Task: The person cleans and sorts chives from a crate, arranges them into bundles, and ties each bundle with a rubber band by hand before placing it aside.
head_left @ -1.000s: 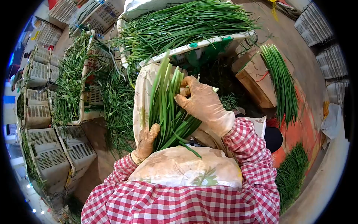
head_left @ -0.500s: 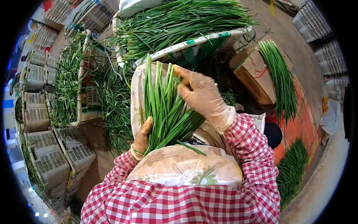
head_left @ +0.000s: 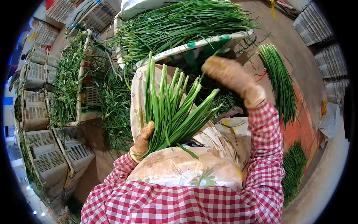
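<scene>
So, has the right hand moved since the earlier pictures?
Yes: the right hand moved rightward, off the held stalks, toward the right end of the crate ahead.

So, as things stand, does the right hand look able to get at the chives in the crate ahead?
Probably yes: the right hand, blurred, looks clear of the bunch in the left hand, with only the crate's near rim apparently between it and the heaped chives.
</scene>
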`<state>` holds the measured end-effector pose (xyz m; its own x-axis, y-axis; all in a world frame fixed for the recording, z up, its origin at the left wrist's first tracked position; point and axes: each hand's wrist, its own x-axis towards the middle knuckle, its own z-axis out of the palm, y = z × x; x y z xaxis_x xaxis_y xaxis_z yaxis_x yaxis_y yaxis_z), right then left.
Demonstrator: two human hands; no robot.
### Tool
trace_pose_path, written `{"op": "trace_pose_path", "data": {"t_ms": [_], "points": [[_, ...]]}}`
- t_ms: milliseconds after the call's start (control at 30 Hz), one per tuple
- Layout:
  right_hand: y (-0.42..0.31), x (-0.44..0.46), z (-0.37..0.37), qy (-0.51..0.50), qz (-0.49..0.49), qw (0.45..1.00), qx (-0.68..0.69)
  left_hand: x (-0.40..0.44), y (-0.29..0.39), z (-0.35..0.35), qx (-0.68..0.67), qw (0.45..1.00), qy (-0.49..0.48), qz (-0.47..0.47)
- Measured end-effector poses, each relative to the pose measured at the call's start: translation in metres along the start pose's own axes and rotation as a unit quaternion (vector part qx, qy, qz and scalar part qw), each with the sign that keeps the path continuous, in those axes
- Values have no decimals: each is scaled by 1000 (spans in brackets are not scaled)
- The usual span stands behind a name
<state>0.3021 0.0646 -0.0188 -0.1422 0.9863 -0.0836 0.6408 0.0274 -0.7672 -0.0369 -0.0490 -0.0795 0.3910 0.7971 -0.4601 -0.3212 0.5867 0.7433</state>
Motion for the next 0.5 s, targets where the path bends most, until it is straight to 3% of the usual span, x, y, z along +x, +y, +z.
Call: {"op": "trace_pose_path", "data": {"t_ms": [33,67,133,167,233,267,333,400,500], "points": [[-20,-13,10,-67,29,988,137,0,1,0,1,1000,0,-3],[-30,-15,22,-58,24,995,83,1,3,1,1,1000,-10,-8],[-33,-21,37,108,-83,987,-81,0,10,6,3,1000,-17,-17],[-29,-21,41,108,-82,988,-78,0,13,11,-40,999,-19,-31],[-21,-16,43,207,-177,946,-174,3,8,5,-81,996,6,-45],[-17,-12,40,261,-209,894,-297,5,6,3,-81,996,5,-48],[-6,-6,33,269,-211,862,-375,7,3,1,-128,987,57,-77],[19,-1,30,287,-184,838,-426,6,12,11,-155,983,39,-86],[70,3,-12,385,-173,803,-422,3,13,11,-158,985,43,-53]]}}
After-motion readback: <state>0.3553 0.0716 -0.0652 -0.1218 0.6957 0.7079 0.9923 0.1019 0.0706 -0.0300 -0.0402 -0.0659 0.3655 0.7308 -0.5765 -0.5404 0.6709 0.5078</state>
